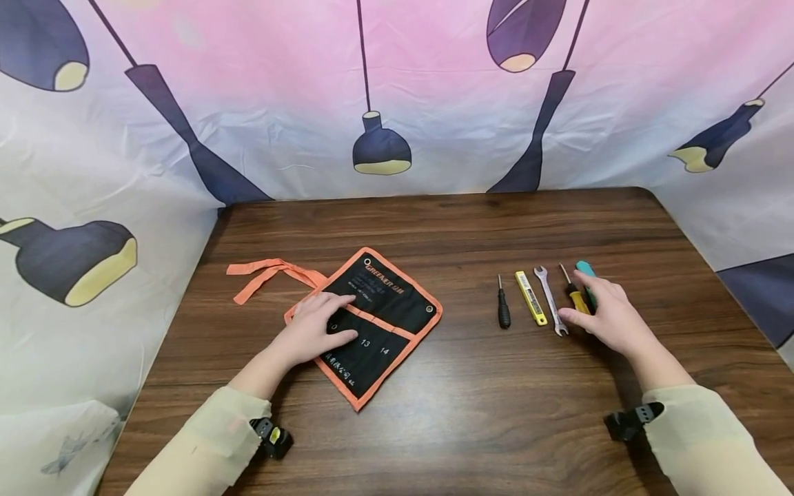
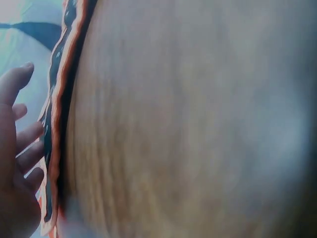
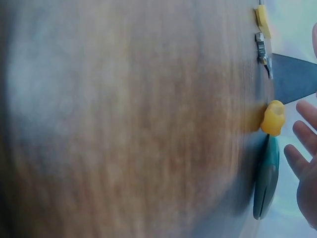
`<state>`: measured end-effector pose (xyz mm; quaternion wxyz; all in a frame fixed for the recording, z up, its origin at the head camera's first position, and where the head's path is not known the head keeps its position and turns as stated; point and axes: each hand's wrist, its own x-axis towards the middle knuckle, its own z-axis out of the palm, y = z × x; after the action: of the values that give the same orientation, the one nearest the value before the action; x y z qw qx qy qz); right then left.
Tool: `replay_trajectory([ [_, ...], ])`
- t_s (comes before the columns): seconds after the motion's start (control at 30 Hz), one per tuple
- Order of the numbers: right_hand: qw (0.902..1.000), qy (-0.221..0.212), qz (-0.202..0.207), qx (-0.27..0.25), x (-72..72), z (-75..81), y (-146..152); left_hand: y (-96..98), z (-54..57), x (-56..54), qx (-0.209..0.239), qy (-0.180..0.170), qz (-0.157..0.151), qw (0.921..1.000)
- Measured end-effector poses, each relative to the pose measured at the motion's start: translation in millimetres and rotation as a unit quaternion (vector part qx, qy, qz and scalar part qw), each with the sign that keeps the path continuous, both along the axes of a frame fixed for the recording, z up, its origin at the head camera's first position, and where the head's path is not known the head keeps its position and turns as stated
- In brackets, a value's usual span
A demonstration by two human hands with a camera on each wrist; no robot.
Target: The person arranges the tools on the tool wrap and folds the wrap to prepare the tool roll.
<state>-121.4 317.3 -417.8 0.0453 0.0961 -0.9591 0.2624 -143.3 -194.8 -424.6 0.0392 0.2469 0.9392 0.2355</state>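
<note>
Here, your left hand [image 1: 321,327], fingers spread, was over the left part of the orange-edged pouch [image 1: 380,325]; rightward lay a black screwdriver [image 1: 504,311], flat yellow tool [image 1: 531,298], wrench [image 1: 550,299], yellow-handled screwdriver [image 1: 577,300] and teal tool [image 1: 584,267], beside your spread right hand [image 1: 611,318].

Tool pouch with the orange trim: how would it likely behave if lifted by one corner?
The tool pouch would probably sag or fold, since its edge looks thin and wavy in the left wrist view. It seems light for its size, as the visible pockets look flat. The loose orange ties would likely dangle.
</note>
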Motion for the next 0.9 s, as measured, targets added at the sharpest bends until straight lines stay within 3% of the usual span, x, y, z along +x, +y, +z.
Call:
replay_trajectory([
  [0.13,1.0,0.001,-0.003,-0.005,-0.1,1.1,0,7.6,-3.9,2.5,-0.034,0.007,0.007,0.9994],
  [0.27,1.0,0.004,-0.003,-0.006,0.1,0.8,1,7.3,-5.5,3.1,-0.06,0.013,-0.004,0.9981],
  [0.6,1.0,0.006,-0.006,-0.002,1.6,-1.2,3,-11.2,3.8,-2.7,-0.052,-0.042,-0.055,0.9963],
  [0.9,0.9998,-0.01,-0.015,0.0,3.8,0.0,5,-13.0,6.6,-3.6,-0.055,-0.063,-0.047,0.9954],
])
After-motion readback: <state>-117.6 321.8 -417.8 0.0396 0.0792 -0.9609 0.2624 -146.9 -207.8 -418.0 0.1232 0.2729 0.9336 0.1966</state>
